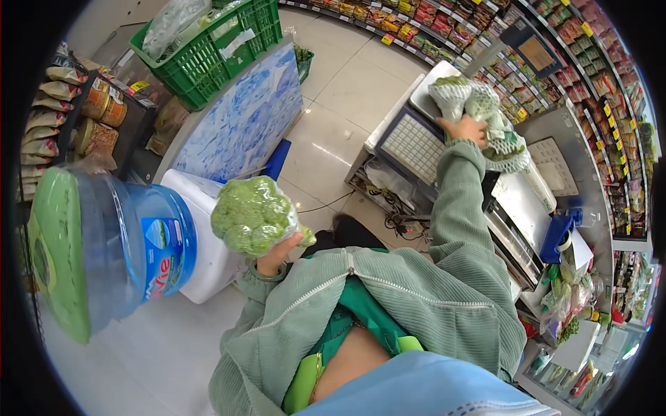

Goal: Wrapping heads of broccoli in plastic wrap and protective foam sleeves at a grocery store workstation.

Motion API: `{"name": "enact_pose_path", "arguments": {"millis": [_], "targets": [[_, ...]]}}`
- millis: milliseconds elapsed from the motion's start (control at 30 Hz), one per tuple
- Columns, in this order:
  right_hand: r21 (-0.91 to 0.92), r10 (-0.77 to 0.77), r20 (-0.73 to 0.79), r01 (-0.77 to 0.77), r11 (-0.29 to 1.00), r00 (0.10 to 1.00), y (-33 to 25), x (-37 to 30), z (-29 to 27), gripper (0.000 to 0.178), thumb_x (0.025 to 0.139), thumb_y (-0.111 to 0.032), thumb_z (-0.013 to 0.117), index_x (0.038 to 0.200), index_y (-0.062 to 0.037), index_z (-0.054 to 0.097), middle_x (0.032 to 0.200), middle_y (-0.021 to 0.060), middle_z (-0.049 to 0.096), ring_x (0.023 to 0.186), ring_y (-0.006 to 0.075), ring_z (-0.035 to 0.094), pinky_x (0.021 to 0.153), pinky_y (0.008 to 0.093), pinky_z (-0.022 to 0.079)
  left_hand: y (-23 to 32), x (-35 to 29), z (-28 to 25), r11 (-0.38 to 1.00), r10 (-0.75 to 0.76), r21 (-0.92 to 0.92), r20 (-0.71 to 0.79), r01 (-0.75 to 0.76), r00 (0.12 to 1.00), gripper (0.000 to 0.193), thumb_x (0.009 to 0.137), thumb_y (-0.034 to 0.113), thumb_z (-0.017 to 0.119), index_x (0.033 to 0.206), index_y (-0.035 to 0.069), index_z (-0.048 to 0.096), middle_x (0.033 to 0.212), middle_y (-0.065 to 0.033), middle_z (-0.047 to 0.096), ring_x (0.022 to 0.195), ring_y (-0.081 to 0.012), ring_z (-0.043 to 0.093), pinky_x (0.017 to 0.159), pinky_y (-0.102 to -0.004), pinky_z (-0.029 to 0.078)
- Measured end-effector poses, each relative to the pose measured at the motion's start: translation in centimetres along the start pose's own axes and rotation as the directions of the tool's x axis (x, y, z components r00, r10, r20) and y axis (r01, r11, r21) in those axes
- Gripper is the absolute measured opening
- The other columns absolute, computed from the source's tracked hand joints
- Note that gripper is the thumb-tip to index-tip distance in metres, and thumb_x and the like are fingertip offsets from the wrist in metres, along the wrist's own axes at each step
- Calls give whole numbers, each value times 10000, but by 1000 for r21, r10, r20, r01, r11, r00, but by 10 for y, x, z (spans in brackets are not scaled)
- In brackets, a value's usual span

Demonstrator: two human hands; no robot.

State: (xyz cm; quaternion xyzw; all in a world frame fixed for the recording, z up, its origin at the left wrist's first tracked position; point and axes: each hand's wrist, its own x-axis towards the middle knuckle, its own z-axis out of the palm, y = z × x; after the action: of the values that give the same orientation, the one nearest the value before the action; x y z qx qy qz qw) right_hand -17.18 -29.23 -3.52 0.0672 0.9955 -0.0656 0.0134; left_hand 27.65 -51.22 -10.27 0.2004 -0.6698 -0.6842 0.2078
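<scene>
In my left hand [275, 256] is a head of broccoli [254, 213] in clear film, its stalk pointing right, the fingers closed around its lower side. My right arm stretches forward to a label scale. There my right hand [465, 130] grips one of several green vegetables in white foam nets [481, 104], which look like broccoli; part of its fingers is hidden against them. The netted vegetables lie in a row from the scale's pan [422, 97] toward the counter on the right. The scale's keypad [415, 144] sits just in front of the pan.
At far left stands a large blue water bottle [163, 236] on a white base. A green crate [201, 55] rests on a blue-patterned stand [232, 118]. Right are a metal counter [520, 201] and a keyboard [553, 166]. Cables [395, 215] hang below the scale; snack shelves [430, 28] line the back.
</scene>
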Motion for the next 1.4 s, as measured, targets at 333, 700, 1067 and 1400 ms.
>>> {"name": "enact_pose_path", "arguments": {"millis": [333, 700, 1067, 1400], "targets": [[286, -90, -132, 125, 950, 987, 18, 14, 34, 768, 520, -469, 784, 1151, -60, 627, 1227, 232, 497, 1107, 407, 508, 955, 485, 400, 31, 154, -14, 965, 262, 21, -80, -261, 962, 524, 740, 110, 734, 1211, 29, 519, 1145, -88, 572, 1064, -210, 554, 937, -366, 441], [749, -422, -249, 450, 487, 872, -67, 14, -3, 701, 564, -153, 786, 1194, 27, 539, 1225, 167, 515, 1127, 288, 491, 985, 388, 361, 137, 318, -53, 881, 472, 82, -215, -466, 855, 621, 654, 160, 841, 1178, 28, 534, 1098, -85, 598, 994, -209, 583, 882, -363, 486], [743, -846, -15, 572, 348, 534, -238, 58, 56, 540, 657, -147, 767, 1128, -3, 544, 992, 87, 614, 936, 225, 577, 858, 350, 462, 270, 525, -265, 778, 494, 479, -67, -406, 867, 517, 731, 170, 732, 1182, 14, 531, 1131, -160, 564, 1021, -303, 560, 895, -374, 458], [955, -866, 211, 95, 282, 454, -345, 76, 100, 494, 911, -361, 390, 1280, -54, 504, 1268, 109, 507, 1169, 259, 482, 1003, 390, 386, 111, 653, -348, 641, -297, 759, 379, -111, 876, 530, 671, 248, 800, 1093, -11, 610, 1093, -149, 653, 1025, -241, 602, 917, -341, 442]]}}
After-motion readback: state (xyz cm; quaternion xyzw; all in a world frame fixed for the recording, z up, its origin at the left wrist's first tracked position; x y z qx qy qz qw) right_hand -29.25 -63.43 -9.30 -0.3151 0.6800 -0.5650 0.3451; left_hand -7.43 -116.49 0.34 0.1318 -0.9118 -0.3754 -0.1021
